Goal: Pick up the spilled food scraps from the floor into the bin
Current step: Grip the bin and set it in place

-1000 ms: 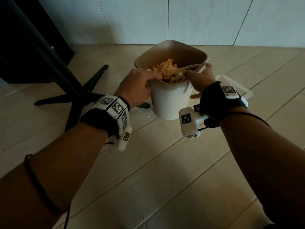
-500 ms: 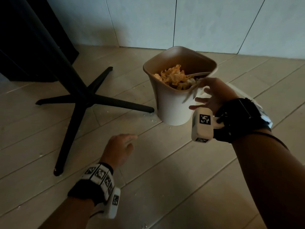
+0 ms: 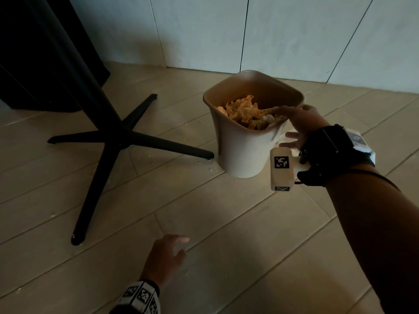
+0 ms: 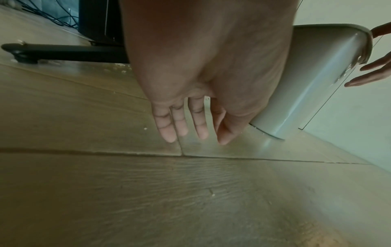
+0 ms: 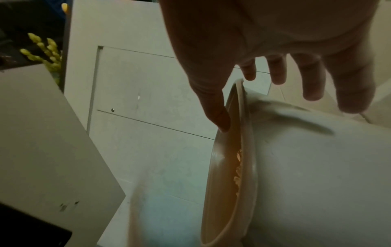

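Crumb sweep near the bin, bulk already binned.
Left hand (image 3: pixel 164 257) hovers flat, fingers apart and empty, low over the floor (image 3: pixel 226 245); remaining crumbs (image 3: pixel 212 169) lie by the table leg (image 3: pixel 172 145) and bin (image 3: pixel 244 146), which holds the scraps (image 3: pixel 244 112). Right hand (image 3: pixel 299 123) rests spread on its rim. Next: pinch up crumbs.

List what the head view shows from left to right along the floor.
Black table base → left hand → bin holding food scraps → right hand, thumb inside the bin's rim.
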